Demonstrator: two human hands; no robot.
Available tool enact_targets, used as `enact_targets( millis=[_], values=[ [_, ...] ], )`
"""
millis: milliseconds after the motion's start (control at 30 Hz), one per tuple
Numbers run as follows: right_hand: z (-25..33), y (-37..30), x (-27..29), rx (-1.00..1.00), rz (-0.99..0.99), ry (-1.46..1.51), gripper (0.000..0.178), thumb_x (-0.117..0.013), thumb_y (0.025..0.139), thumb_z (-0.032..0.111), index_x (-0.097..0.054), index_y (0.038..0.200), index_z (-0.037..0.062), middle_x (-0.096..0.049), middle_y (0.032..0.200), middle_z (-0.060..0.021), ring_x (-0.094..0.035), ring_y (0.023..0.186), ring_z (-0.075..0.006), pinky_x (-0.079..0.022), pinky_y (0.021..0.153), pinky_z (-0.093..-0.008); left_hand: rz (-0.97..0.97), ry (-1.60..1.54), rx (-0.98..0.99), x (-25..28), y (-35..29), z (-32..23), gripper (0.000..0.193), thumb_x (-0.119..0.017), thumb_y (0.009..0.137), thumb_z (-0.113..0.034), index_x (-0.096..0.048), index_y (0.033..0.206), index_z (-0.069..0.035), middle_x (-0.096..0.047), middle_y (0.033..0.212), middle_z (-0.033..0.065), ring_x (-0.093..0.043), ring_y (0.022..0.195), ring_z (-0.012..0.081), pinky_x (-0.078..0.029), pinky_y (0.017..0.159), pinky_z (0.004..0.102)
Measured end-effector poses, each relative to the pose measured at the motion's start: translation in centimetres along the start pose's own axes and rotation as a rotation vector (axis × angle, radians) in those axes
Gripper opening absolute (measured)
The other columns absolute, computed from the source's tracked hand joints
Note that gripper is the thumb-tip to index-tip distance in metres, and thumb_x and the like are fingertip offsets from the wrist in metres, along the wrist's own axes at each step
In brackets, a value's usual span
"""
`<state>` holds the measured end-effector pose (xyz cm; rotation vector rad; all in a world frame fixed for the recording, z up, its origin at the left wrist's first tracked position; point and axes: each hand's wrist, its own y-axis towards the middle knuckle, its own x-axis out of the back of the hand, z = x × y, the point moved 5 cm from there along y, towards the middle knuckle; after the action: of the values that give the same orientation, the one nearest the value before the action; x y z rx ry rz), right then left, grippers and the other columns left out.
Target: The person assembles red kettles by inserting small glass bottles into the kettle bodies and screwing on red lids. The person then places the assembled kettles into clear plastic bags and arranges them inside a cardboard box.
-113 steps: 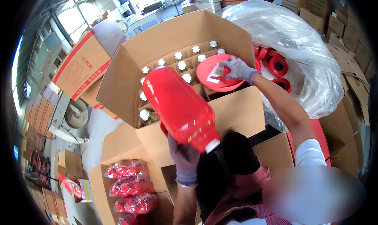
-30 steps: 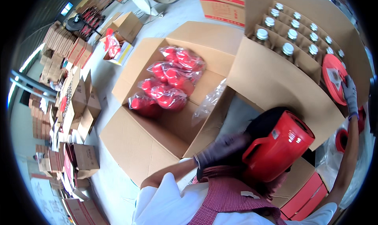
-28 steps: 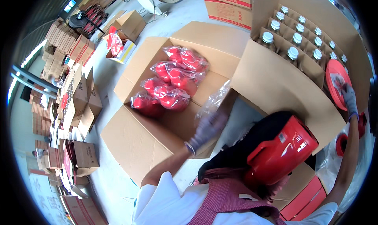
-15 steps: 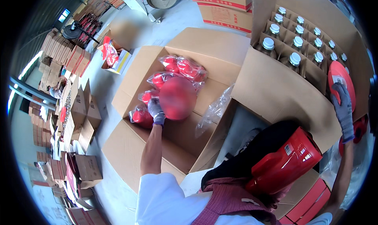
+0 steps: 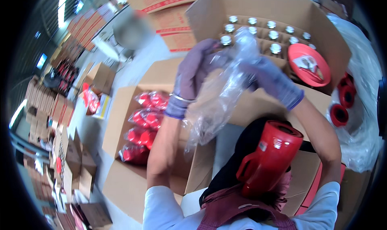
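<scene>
Both gloved hands are raised in front of the bottle carton with a crumpled clear plastic bag (image 5: 219, 103) between them. My left hand (image 5: 192, 71) grips the bag's left side, its fingertips partly lost behind the film. From the right, my right hand (image 5: 278, 81) pinches the bag's upper part. A red round dish (image 5: 296, 54) with a printed packet (image 5: 308, 65) in it rests on the bottle carton's right side. On my lap leans a red jug (image 5: 268, 157) with a handle, its open top facing up and right.
The bottle carton (image 5: 250, 4) holds several capped bottles (image 5: 275, 48) between dividers. An open carton (image 5: 115, 129) at left contains bagged red items (image 5: 143, 118). Red ring-shaped parts (image 5: 338, 114) lie on plastic sheeting (image 5: 358, 141) at right. Closed cartons (image 5: 175, 22) are stacked behind.
My left hand has left the open carton, and my right hand has let go of the red dish. Both now hold the clear bag, which was lying over the left carton's edge.
</scene>
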<state>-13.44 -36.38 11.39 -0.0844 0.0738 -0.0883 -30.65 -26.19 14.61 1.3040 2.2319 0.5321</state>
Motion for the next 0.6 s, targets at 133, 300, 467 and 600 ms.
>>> enact_targets(
  millis=[133, 300, 467, 600],
  values=[
    [1.7, -3.2, 15.5, 0.024, -0.046, 0.709, 0.026, -0.063, 0.091, 0.025, -0.061, 0.11, 0.007, -0.068, 0.095, -0.0094, -0.068, 0.079, -0.0149, -0.058, 0.065, -0.0277, 0.049, 0.316, 0.273, 6.3, -3.2, 8.0, 0.058, -0.054, 0.097, -0.021, -0.033, 0.145, 0.001, -0.039, 0.149, 0.0117, -0.038, 0.138, 0.0283, -0.027, 0.116, 0.0408],
    [-1.1, -10.2, 26.6, 0.352, -0.596, 0.542, 0.027, -0.063, 0.092, 0.025, -0.06, 0.113, 0.0087, -0.062, 0.106, -0.0104, -0.064, 0.092, -0.0219, -0.055, 0.083, -0.0383, 0.453, 1.17, -0.105, -5.4, -3.9, 13.1, 0.073, -0.074, 0.077, -0.021, -0.043, 0.142, -0.01, -0.045, 0.144, 0.0094, -0.044, 0.131, 0.029, -0.026, 0.114, 0.0439],
    [-8.8, -17.0, 16.2, 0.514, -0.791, -0.342, 0.09, -0.08, 0.075, 0.031, -0.032, 0.145, 0.0041, -0.043, 0.135, -0.0107, -0.047, 0.12, -0.0235, -0.041, 0.101, -0.0382, 0.268, 0.812, -0.16, -11.5, -0.6, 20.9, 0.032, -0.068, 0.084, -0.014, -0.066, 0.114, -0.004, -0.067, 0.109, 0.004, -0.062, 0.097, 0.0192, -0.047, 0.089, 0.0351],
    [-10.0, -19.3, 10.6, 0.477, -1.087, -1.158, 0.062, -0.069, 0.08, 0.034, -0.048, 0.129, 0.0013, -0.05, 0.128, -0.0188, -0.042, 0.124, -0.037, -0.034, 0.1, -0.0515, 0.163, 0.062, 0.401, -16.6, -2.3, 21.9, 0.027, -0.059, 0.089, -0.009, -0.063, 0.113, 0.003, -0.067, 0.103, 0.0058, -0.062, 0.09, 0.0102, -0.051, 0.08, 0.025]
  ],
)
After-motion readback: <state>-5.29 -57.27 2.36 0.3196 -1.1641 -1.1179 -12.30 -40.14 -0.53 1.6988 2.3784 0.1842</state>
